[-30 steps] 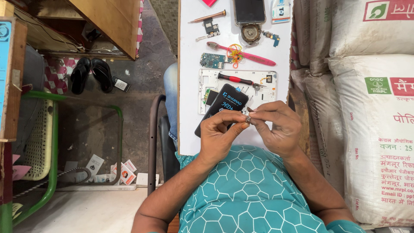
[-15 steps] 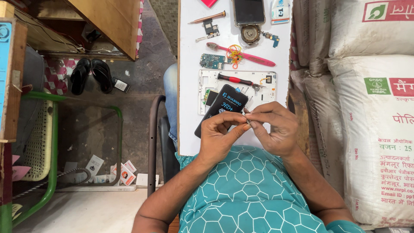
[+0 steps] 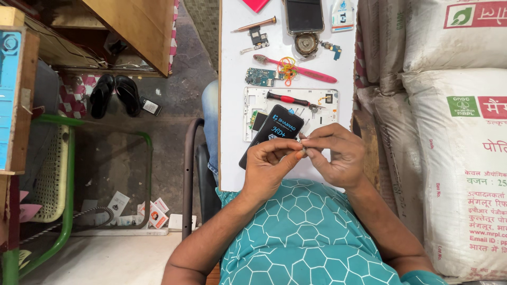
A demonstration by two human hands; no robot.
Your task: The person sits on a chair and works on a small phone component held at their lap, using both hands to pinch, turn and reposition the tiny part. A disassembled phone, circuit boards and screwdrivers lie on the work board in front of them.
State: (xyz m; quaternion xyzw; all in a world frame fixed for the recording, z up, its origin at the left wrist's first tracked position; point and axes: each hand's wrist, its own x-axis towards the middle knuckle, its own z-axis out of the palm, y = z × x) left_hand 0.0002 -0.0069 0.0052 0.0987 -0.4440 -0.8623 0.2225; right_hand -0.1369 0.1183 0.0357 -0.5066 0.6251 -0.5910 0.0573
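- The left hand (image 3: 269,166) and the right hand (image 3: 338,153) meet just in front of the near edge of the white table (image 3: 232,105), above the person's teal patterned shirt (image 3: 311,232).
- Pinched between the fingertips of both hands is a tiny metal part (image 3: 303,151); it is too small to name more closely. Both hands are closed tight around it, thumb against forefinger, with no gap showing.
- Judging by its size, the part is very light, stiff and easy to drop. It looks best held by its edges with fingertips only, since a firmer squeeze could bend or flick it away.
- A black phone battery (image 3: 270,133) lies on the table just beyond the hands, tilted, partly over a white phone frame (image 3: 290,111).
- On that frame, farther up the table, rests a red-handled screwdriver (image 3: 288,98).
- Beyond the frame lie a green circuit board (image 3: 260,77), a pink pry tool (image 3: 301,69) with orange rubber bands (image 3: 287,64) looped over it, a round metal part (image 3: 306,43) and a dark phone (image 3: 303,15).
- Large white sacks (image 3: 454,132) stand stacked just right of the table.
- Left of the table, a pair of black sandals (image 3: 113,94) sits on the floor near a green metal chair (image 3: 53,174).
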